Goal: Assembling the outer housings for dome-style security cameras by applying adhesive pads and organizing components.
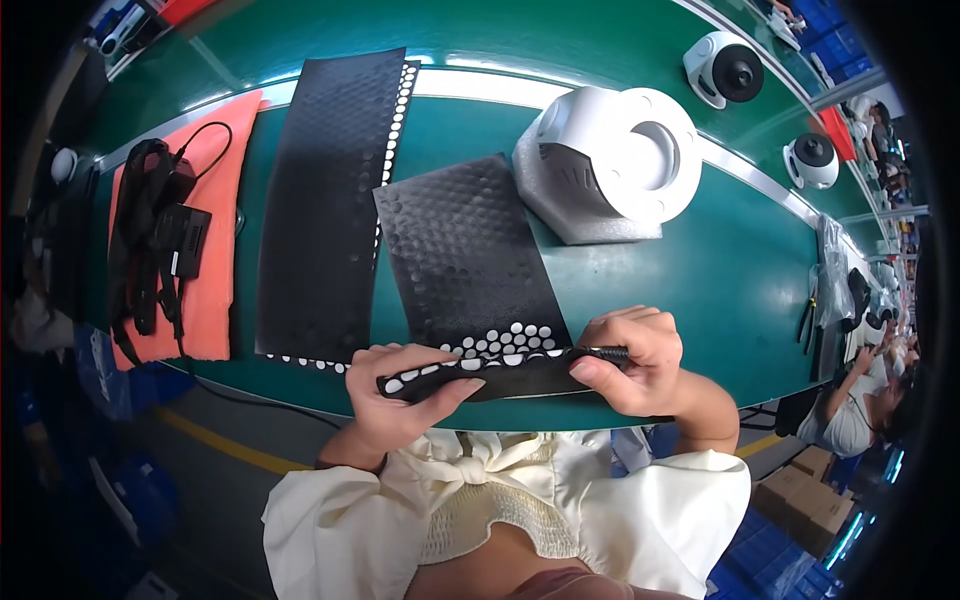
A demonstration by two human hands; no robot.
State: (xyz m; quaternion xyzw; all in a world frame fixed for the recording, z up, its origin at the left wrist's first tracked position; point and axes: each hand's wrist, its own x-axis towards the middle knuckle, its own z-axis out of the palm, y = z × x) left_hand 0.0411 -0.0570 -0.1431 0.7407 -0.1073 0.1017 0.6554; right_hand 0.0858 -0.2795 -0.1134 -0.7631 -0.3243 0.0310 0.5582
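Sheet (470, 250), black and textured, lies on the worktop (720, 290) right in front of you, with its near end apparently bent up between your hands and white dots showing along it. As far as this shows, you look partway through with this piece: the bend is made only at the near end, while the rest stretches away from you and the dots there remain on. The large sheet (325, 210) to its left is out of your hands, dots lining its right and near edges, so any work on it seems left to do. Your left hand (400, 390) pinches the left end of the raised edge, thumb on the near side and fingers behind; your right hand (635, 365) closes on the other end likewise, thumb toward you. Both grips are on the sheet, about level, close to your body, elbows bent outward.
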